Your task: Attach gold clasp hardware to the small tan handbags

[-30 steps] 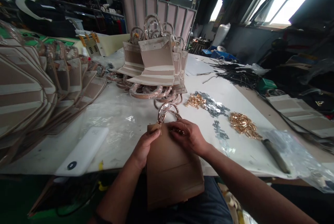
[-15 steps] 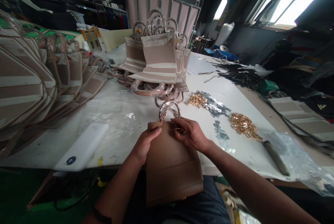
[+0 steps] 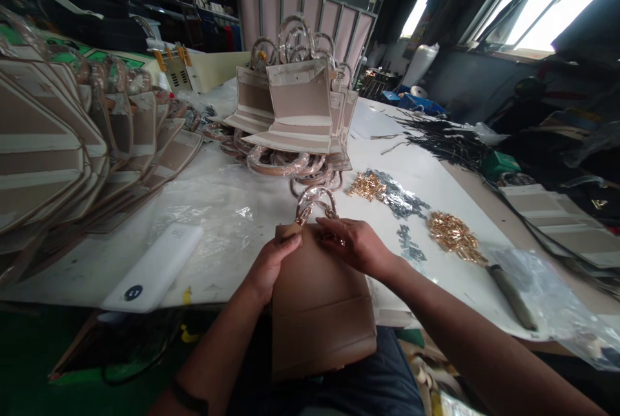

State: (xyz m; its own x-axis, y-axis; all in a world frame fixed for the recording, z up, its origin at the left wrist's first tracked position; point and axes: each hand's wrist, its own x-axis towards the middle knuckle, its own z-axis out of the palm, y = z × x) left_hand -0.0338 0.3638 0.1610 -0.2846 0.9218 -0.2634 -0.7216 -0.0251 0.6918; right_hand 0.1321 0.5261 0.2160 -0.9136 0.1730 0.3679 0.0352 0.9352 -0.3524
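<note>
A brown bag panel (image 3: pixel 322 303) rests upright between my lap and the table edge, its plastic-wrapped handle (image 3: pixel 316 193) pointing away from me. My left hand (image 3: pixel 271 264) is closed on the panel's top left corner, thumb on the tab under the handle's gold fitting (image 3: pixel 303 214). At the top right corner, my right hand (image 3: pixel 356 245) has its fingers curled together by the other handle end. Small shiny gold pieces show under those fingers; their exact kind is hidden. Piles of gold fittings (image 3: pixel 453 235) and flat grey metal plates (image 3: pixel 400 199) lie to the right.
More bag panels (image 3: pixel 300 99) with wrapped handles are stacked ahead, and others (image 3: pixel 39 138) stand at the left. A white power bank (image 3: pixel 155 267) lies front left. At the right are a dark rod-like tool (image 3: pixel 512 296), clear plastic (image 3: pixel 552 293) and black strips (image 3: pixel 440 138).
The view has shifted slightly. My right hand's fingers have moved a little at the handle end, while my left hand keeps its grip on the panel.
</note>
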